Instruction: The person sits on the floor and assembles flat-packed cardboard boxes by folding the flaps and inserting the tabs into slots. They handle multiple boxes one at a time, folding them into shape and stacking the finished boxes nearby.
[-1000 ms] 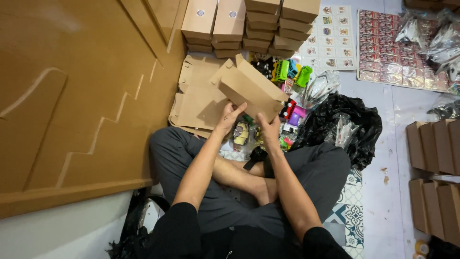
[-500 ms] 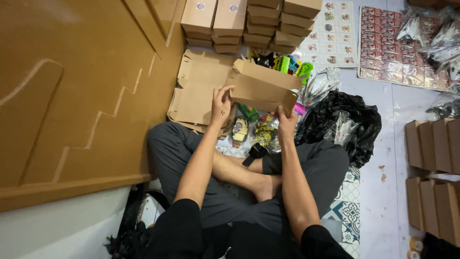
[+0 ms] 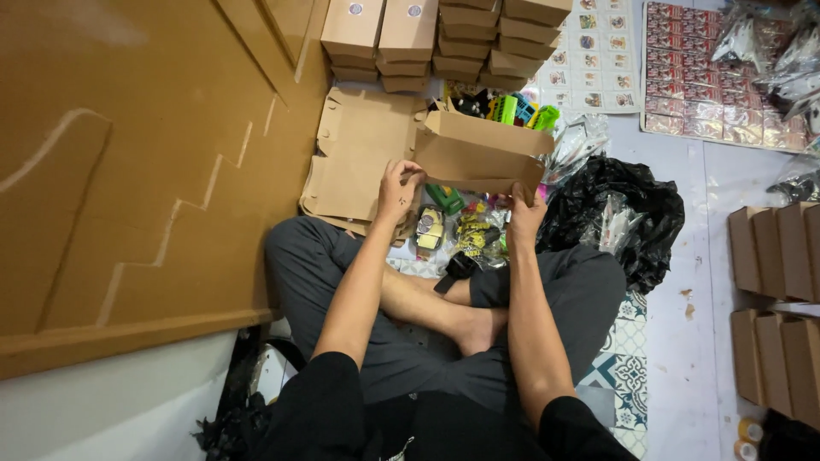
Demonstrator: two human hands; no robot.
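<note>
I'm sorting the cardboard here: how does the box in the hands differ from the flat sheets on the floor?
The box in the hands is folded into shape and held up; the flat sheets lie unfolded on the floor. The left hand and right hand grip the box; nothing touches the sheets. Both are plain brown cardboard.

Matt brown cardboard box [image 3: 478,154]; flat cardboard sheets [image 3: 359,162] beneath it; glossy crinkled black plastic bag [image 3: 623,205]; smooth brown wooden door [image 3: 145,162].

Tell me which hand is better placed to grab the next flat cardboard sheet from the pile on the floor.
Probably the left hand. It grips the brown box at the end beside the flat cardboard pile. The right hand holds the far end, near the black plastic bag.
</note>
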